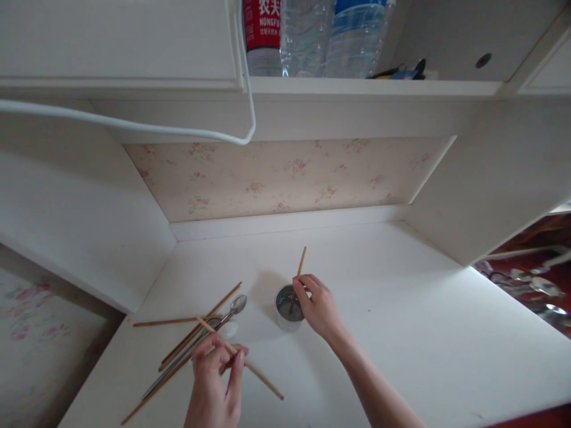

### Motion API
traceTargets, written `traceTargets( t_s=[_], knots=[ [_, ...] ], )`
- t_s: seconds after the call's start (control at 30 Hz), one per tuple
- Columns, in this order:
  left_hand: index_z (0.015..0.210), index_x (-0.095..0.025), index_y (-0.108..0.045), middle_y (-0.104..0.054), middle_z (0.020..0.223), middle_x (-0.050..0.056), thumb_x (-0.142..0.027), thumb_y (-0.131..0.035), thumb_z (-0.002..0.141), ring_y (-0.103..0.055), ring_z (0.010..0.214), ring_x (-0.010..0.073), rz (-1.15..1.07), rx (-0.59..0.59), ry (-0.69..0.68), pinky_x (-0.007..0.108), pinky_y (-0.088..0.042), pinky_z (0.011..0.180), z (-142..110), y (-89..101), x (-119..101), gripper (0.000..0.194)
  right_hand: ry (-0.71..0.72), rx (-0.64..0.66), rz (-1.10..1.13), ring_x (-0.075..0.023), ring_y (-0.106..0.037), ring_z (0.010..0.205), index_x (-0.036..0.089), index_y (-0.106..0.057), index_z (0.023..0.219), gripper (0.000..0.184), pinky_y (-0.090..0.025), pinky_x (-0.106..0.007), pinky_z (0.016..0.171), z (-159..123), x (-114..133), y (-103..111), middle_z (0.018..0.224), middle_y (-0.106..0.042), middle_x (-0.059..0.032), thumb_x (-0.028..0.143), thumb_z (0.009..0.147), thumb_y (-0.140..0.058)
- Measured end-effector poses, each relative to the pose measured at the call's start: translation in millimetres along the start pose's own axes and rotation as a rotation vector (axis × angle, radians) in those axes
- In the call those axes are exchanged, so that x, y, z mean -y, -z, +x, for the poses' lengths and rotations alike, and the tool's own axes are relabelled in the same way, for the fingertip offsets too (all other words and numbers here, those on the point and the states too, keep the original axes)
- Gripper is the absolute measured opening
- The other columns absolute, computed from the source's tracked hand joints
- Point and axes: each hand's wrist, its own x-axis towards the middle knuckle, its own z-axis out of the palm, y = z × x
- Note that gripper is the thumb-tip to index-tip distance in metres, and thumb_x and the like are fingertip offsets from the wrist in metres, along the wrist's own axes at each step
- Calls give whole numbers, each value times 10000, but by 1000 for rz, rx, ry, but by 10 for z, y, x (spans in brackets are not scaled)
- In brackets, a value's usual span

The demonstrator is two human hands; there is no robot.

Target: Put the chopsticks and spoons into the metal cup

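Observation:
My right hand (pixel 316 303) pinches a wooden chopstick (pixel 301 260) whose lower end stands inside a round grey-lined cup (pixel 288 324). The fingers are over the cup's right rim. In my left hand (pixel 218 377), a second chopstick (pixel 264 380) lies slanted between thumb and fingers, above the white surface. Just beyond that hand is a loose pile of several chopsticks (pixel 165 323) and metal spoons, one with its shiny bowl (pixel 238 304) toward the cup. A white spoon bowl (pixel 229 329) shows partly under the pile.
The white desktop (pixel 379 345) is bounded by side panels and a back ledge. Overhead, a shelf (pixel 379 87) carries plastic bottles (pixel 307 38). A white cable (pixel 178 128) hangs across the upper left. Shiny objects (pixel 535 285) lie beyond the right edge.

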Motion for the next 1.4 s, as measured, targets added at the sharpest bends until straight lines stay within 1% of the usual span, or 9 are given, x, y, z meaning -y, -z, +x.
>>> traceTargets(
  t_s=[0.13,0.23,0.37,0.43,0.63,0.77,0.9,1.1,1.4],
  knots=[
    [920,-233,-414,-508,931,18,-306,-606,857,-684,702,152,-187,-14,70,297,-624,584,67,-11,-90,215,9,24,-38,-174,-639,820,216,-666,862,290,-470,-278,741,13,13,-20,926,-680,-48,334,973,-426],
    [908,-252,-352,-480,973,0,-270,-680,801,-706,751,163,-319,67,165,314,-632,643,138,6,-165,345,8,50,-29,-174,-648,842,226,-683,886,283,-476,-282,772,-2,-7,-37,943,-687,-44,326,970,-432],
    [958,-263,-357,-543,1066,8,-279,-719,772,-720,827,164,-480,55,354,317,-612,778,340,33,-347,408,-9,56,15,-183,-652,909,232,-693,1000,274,-490,-293,820,-29,-42,-47,1019,-690,-52,334,963,-441],
    [1004,-263,-380,-609,1022,6,-283,-731,766,-720,854,168,-521,69,394,308,-595,820,502,40,-452,424,-27,60,39,-191,-653,942,232,-684,1070,294,-499,-305,833,-45,-60,-53,1058,-691,-59,344,965,-434],
    [1194,-245,-422,-703,913,11,-314,-718,786,-723,859,186,-552,98,290,351,-589,831,1092,-89,-676,510,-114,26,116,-239,-641,1059,209,-573,1294,425,-515,-383,906,-144,-137,-76,1179,-674,-105,423,943,-462],
    [1114,-167,-566,-707,944,48,-396,-667,816,-720,823,181,-494,127,219,325,-602,775,1362,-315,-730,390,-221,5,239,-244,-667,1020,208,-523,1336,483,-555,-398,857,-272,-160,-45,1254,-638,-131,469,934,-465],
    [1048,-153,-627,-711,921,52,-441,-633,827,-710,815,181,-414,192,178,311,-598,754,1449,-564,-649,363,-285,-11,284,-247,-655,1053,207,-530,1317,474,-560,-392,855,-425,-175,-5,1279,-621,-140,479,934,-465],
    [1012,-173,-662,-708,976,66,-431,-584,859,-694,816,172,-264,262,127,299,-581,753,1349,-861,-320,310,-337,-54,281,-251,-600,1154,219,-542,1301,460,-529,-392,923,-667,-312,-16,1319,-593,-129,488,940,-447],
    [948,-174,-678,-726,900,72,-392,-571,870,-692,836,190,-205,375,139,317,-553,804,1078,-1047,-66,255,-375,31,275,-233,-593,1164,240,-519,1340,478,-504,-370,959,-841,-367,-75,1346,-571,-108,497,946,-431]
  ],
)
